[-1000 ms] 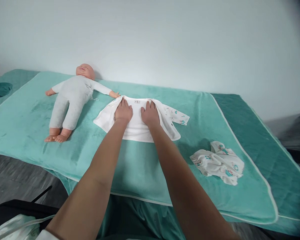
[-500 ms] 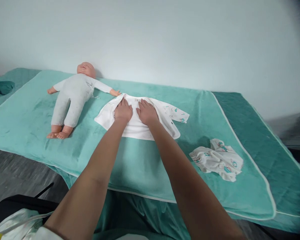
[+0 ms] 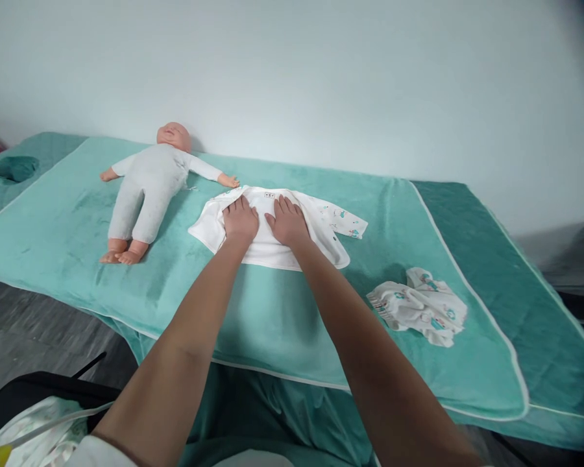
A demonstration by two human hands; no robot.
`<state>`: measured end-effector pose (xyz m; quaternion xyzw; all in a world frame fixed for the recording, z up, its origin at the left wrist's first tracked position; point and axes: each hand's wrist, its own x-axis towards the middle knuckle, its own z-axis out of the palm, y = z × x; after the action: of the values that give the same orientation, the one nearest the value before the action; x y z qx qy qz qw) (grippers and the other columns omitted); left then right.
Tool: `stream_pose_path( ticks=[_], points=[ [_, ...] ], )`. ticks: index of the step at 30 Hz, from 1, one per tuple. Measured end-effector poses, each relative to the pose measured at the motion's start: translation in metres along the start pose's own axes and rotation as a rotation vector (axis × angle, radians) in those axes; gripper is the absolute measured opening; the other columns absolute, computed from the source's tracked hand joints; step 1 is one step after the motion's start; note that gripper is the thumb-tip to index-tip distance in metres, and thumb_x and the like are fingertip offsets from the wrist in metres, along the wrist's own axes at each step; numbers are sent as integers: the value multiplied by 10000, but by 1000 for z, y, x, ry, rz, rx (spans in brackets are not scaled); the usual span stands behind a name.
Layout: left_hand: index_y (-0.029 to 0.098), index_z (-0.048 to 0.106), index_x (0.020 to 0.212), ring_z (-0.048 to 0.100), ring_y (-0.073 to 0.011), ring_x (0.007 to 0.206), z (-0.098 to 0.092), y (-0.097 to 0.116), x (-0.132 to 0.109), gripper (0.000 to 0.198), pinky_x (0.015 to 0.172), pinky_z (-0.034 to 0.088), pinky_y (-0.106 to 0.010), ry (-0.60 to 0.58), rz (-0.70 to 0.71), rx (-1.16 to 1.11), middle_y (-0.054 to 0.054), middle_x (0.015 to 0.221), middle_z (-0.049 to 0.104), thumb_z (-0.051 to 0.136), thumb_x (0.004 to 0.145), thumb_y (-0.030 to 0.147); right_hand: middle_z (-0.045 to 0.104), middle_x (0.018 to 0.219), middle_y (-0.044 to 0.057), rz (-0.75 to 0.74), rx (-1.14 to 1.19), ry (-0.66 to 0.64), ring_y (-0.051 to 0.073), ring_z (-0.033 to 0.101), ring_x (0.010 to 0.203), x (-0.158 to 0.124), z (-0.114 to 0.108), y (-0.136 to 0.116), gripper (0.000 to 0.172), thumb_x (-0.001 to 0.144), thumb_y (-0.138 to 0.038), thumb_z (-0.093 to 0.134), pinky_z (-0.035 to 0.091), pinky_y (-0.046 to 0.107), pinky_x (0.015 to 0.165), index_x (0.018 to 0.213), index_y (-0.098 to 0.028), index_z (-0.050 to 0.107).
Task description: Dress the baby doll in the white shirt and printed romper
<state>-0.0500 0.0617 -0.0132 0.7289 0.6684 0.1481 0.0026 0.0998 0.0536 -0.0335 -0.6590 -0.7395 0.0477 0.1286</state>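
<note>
"What are your hands up to over there?"

"On my far-away screen, my left hand (image 3: 241, 219) and my right hand (image 3: 288, 222) lie flat, palms down, fingers stretched out. They don't touch each other. Neither one is pinching anything."

"What's under them?"

"A little white shirt (image 3: 267, 250), with its front spread wide. My fingertips sit just below the small tag (image 3: 269, 194), one hand on each side of it. I think this is the smoothing-out part."

"So what does the next move need?"

"I'd say a soft lift, straight up, so the cloth doesn't get dragged and bunch up. The patterned sleeve (image 3: 349, 222) on the right lies out nicely. On the left I can't make out a whole sleeve, so that side may need some care."

"What's around the shirt?"

"It's on a green mat (image 3: 272, 318). To the left a doll (image 3: 153, 172) lies on its back, and one of its hands is right by the shirt's top edge. I can't tell if they touch. Over to the right, nearer to me, there's a crumpled bundle of patterned cloth (image 3: 421, 308). Behind it all is a pale wall (image 3: 292, 78)."
</note>
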Motion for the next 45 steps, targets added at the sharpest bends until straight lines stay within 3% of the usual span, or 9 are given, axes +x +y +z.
stream_pose_path(
  ticks=[4,6,11,22,25,29,33,38,45],
  points=[
    [133,402,1611,253,-288,1619,-3,-3,-3,608,1262,285,-581,-33,235,-15,-100,1739,299,249,1045,295,245,1741,182,-2,5,-11,326,220,1622,-1,-1,-1,682,1075,-427,289,172,516,1308,1623,-26,352],
    [165,441,1591,240,-260,1627,-4,-4,-4,590,1285,246,-571,-65,306,-12,-77,1725,339,236,1052,291,245,1741,180,5,3,-17,328,218,1623,-1,-2,-2,685,1074,-427,295,175,514,1307,1622,-20,353],
    [151,487,1557,363,-262,1572,-1,-3,-2,581,1299,242,-530,-68,227,-26,-101,1660,459,230,1068,331,259,1738,180,1,-10,0,331,231,1619,-4,-3,-3,681,1074,-416,312,173,510,1309,1620,-12,356],
    [18,423,1574,344,-306,1583,-1,0,-1,638,1299,279,-471,-66,92,-26,-197,1691,373,280,1062,371,253,1735,199,-5,-17,-13,341,228,1622,-15,-8,-10,678,1080,-421,326,192,519,1306,1619,-12,352],
    [45,507,1516,303,-306,1604,-11,-9,-23,569,1310,269,-483,-37,171,-74,-181,1688,388,332,1049,320,287,1722,205,-79,-19,-9,338,263,1613,-51,-13,-20,654,1079,-424,349,230,522,1297,1598,-29,402],
    [157,622,1401,363,-242,1573,-29,-41,-79,461,1306,321,-463,81,332,-212,-94,1626,503,375,1013,191,373,1700,132,-248,60,4,292,335,1589,-126,-22,-28,585,1080,-442,383,275,489,1295,1559,-124,494],
    [184,683,1306,503,-234,1440,-41,-74,-131,509,1251,412,-433,136,241,-247,-99,1431,654,421,896,36,583,1554,88,-240,173,127,272,516,1457,-183,-28,-23,403,1050,-398,481,381,492,1237,1372,-244,667],
    [233,688,1297,492,-278,1449,-43,-88,-149,500,1191,444,-479,110,122,-188,-87,1429,650,435,905,53,736,1274,119,-47,179,272,314,646,1178,-194,-31,-17,220,1006,-344,557,504,494,1027,1082,-272,750],
    [224,685,1119,580,-299,1295,-43,-84,-141,263,1112,473,-472,134,29,-188,-107,1373,652,487,955,165,750,1082,121,-69,108,234,319,629,992,-182,-31,-17,232,1039,-335,505,474,449,853,1073,-245,717]
  ],
)
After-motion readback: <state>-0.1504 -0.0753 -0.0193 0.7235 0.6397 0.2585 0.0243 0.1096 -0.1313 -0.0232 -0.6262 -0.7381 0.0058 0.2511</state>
